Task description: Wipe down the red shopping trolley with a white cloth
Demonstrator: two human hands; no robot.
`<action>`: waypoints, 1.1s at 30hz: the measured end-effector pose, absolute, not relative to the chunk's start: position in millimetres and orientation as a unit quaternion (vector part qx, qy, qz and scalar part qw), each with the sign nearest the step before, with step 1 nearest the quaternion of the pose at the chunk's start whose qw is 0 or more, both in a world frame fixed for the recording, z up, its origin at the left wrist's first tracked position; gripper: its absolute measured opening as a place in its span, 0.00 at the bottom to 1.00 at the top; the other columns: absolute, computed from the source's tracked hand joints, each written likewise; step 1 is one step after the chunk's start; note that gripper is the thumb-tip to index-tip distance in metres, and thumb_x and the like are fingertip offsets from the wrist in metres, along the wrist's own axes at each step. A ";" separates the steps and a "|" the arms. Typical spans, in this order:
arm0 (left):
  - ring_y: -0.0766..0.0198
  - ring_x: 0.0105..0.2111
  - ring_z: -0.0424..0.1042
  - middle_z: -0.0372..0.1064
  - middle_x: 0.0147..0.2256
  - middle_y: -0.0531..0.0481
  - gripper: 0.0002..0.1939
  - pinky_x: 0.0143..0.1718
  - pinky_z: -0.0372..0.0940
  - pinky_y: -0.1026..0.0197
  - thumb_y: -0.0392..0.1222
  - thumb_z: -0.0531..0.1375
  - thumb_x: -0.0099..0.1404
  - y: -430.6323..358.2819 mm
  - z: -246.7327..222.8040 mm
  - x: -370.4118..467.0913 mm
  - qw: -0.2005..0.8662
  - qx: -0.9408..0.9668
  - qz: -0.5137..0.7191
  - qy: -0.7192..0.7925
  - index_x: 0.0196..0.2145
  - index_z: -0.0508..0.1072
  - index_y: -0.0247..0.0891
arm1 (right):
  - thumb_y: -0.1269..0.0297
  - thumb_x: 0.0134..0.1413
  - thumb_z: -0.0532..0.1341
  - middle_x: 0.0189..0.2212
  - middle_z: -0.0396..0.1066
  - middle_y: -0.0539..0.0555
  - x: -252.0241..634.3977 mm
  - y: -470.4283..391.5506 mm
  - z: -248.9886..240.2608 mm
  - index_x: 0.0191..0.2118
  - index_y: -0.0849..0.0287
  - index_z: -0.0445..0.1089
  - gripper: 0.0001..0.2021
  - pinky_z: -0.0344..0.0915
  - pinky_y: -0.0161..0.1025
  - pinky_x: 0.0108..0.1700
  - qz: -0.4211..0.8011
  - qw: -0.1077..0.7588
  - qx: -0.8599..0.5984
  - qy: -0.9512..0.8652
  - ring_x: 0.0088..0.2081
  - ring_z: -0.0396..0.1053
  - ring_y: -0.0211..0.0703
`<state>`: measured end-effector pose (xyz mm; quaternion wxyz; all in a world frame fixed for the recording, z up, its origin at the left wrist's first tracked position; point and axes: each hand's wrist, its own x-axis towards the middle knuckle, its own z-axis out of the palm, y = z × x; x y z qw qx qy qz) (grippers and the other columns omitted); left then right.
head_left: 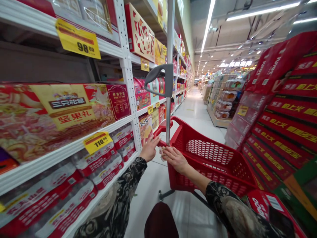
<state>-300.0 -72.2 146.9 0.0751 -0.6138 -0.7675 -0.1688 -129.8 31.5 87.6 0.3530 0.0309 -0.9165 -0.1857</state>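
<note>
A red plastic shopping cart stands in front of me, with a grey metal pole rising from its handle end. My left hand is on the cart's red handle at the left, its fingers bent over it. My right hand presses a crumpled white cloth or tissue against the cart's near end, close to the pole's foot. The fingers of that hand lie close together over the cloth, hiding part of it. A grey loop-shaped hook sits higher on the pole.
White shelves run along the left, holding nut gift boxes, shrink-wrapped bottle packs and yellow price tags. Stacked red drink cartons rise close to the cart's right. A pale tiled aisle runs ahead between displays.
</note>
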 end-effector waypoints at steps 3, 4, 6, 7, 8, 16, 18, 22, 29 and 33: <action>0.55 0.62 0.41 0.46 0.61 0.53 0.37 0.60 0.32 0.37 0.27 0.49 0.49 -77.6 147.6 -293.6 0.080 -0.618 -0.151 -0.767 0.58 0.55 0.44 | 0.71 0.58 0.53 0.52 0.64 0.55 -117.1 20.3 53.8 0.48 0.58 0.66 0.13 0.57 0.50 0.56 -0.171 0.311 0.032 -0.934 0.57 0.56 0.46; 0.55 0.62 0.40 0.46 0.62 0.53 0.37 0.60 0.31 0.37 0.28 0.50 0.49 -79.2 148.3 -291.6 0.082 -0.620 -0.143 -0.767 0.58 0.54 0.44 | 0.71 0.58 0.53 0.52 0.65 0.56 -113.7 16.5 42.8 0.48 0.59 0.66 0.13 0.57 0.49 0.56 -0.165 0.291 0.029 -0.942 0.57 0.57 0.45; 0.54 0.62 0.40 0.44 0.62 0.53 0.38 0.59 0.29 0.37 0.30 0.51 0.49 -82.2 149.6 -287.9 0.087 -0.625 -0.128 -0.765 0.59 0.53 0.44 | 0.71 0.58 0.54 0.51 0.65 0.57 -107.4 9.2 24.9 0.47 0.60 0.67 0.12 0.58 0.49 0.55 -0.152 0.253 0.026 -0.955 0.55 0.59 0.44; 0.53 0.62 0.39 0.44 0.62 0.52 0.38 0.59 0.28 0.37 0.31 0.52 0.49 -83.8 149.9 -286.1 0.092 -0.627 -0.124 -0.764 0.59 0.52 0.44 | 0.71 0.58 0.54 0.50 0.66 0.57 -104.6 6.1 19.9 0.46 0.60 0.68 0.12 0.59 0.48 0.55 -0.148 0.240 0.029 -0.959 0.54 0.60 0.44; 0.53 0.62 0.39 0.44 0.62 0.52 0.38 0.59 0.27 0.36 0.32 0.53 0.49 -85.3 150.0 -284.3 0.098 -0.629 -0.121 -0.762 0.59 0.52 0.44 | 0.71 0.58 0.54 0.50 0.67 0.56 -102.3 3.7 18.7 0.45 0.60 0.68 0.11 0.59 0.48 0.55 -0.144 0.234 0.034 -0.961 0.54 0.61 0.44; 0.51 0.62 0.40 0.47 0.61 0.47 0.33 0.59 0.27 0.36 0.43 0.55 0.55 -92.3 147.6 -268.7 0.138 -0.617 -0.132 -0.764 0.59 0.53 0.43 | 0.73 0.58 0.53 0.55 0.60 0.55 -109.9 9.5 87.6 0.50 0.57 0.65 0.14 0.51 0.51 0.59 -0.153 0.356 0.033 -0.921 0.59 0.53 0.44; 0.51 0.62 0.41 0.47 0.61 0.46 0.32 0.58 0.27 0.36 0.44 0.55 0.56 -91.6 147.8 -265.9 0.136 -0.611 -0.133 -0.768 0.58 0.53 0.42 | 0.73 0.58 0.53 0.54 0.62 0.55 -110.2 11.0 83.5 0.49 0.58 0.65 0.14 0.52 0.50 0.59 -0.158 0.353 0.030 -0.922 0.58 0.54 0.43; 0.53 0.62 0.40 0.46 0.61 0.46 0.33 0.59 0.25 0.37 0.43 0.56 0.55 -89.7 146.6 -263.6 0.140 -0.606 -0.128 -0.773 0.58 0.53 0.41 | 0.72 0.58 0.53 0.51 0.66 0.55 -97.4 4.8 43.0 0.47 0.58 0.67 0.13 0.56 0.48 0.56 -0.146 0.279 0.032 -0.949 0.56 0.58 0.41; 0.49 0.62 0.40 0.47 0.61 0.44 0.33 0.58 0.28 0.35 0.45 0.57 0.55 -87.1 139.7 -258.1 0.172 -0.592 -0.135 -0.776 0.58 0.54 0.42 | 0.71 0.59 0.51 0.53 0.64 0.54 -79.3 -0.8 58.5 0.48 0.55 0.66 0.14 0.53 0.50 0.57 -0.106 0.353 -0.051 -0.928 0.58 0.54 0.45; 0.48 0.62 0.41 0.49 0.60 0.41 0.30 0.58 0.29 0.36 0.48 0.57 0.56 -81.9 136.3 -250.6 0.198 -0.576 -0.148 -0.779 0.56 0.57 0.41 | 0.73 0.58 0.50 0.54 0.62 0.56 -82.1 9.5 81.2 0.49 0.55 0.66 0.15 0.50 0.52 0.58 -0.088 0.447 -0.203 -0.867 0.59 0.52 0.47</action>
